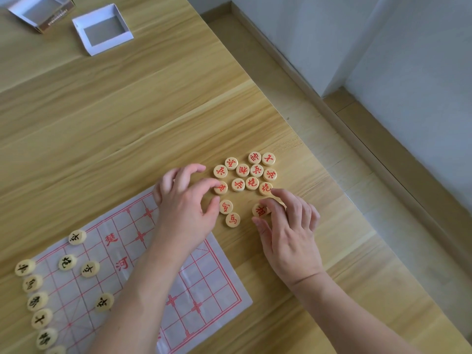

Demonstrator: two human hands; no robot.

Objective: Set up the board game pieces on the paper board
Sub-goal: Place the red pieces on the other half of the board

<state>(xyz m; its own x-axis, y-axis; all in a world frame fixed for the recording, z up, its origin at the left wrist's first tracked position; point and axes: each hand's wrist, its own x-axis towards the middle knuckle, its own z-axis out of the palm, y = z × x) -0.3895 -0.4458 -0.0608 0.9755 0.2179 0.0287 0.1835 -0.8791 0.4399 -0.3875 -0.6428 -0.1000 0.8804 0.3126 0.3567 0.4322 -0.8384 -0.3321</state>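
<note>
A paper board (204,290) with a red grid lies on the wooden table at lower left. Several black-lettered wooden discs (67,262) stand along its left side. A cluster of red-lettered discs (242,170) sits on the bare table beyond the board's far right corner. My left hand (184,203) hovers over the cluster's left edge, fingers curled, its fingertips touching one red disc (221,187). My right hand (286,226) pinches another red disc (260,210) between thumb and fingers. Two more red discs (226,206) lie between the hands.
Two white open box halves (102,29) lie at the table's far left. The table edge (332,200) runs diagonally on the right, with the floor and a white wall (408,60) beyond it.
</note>
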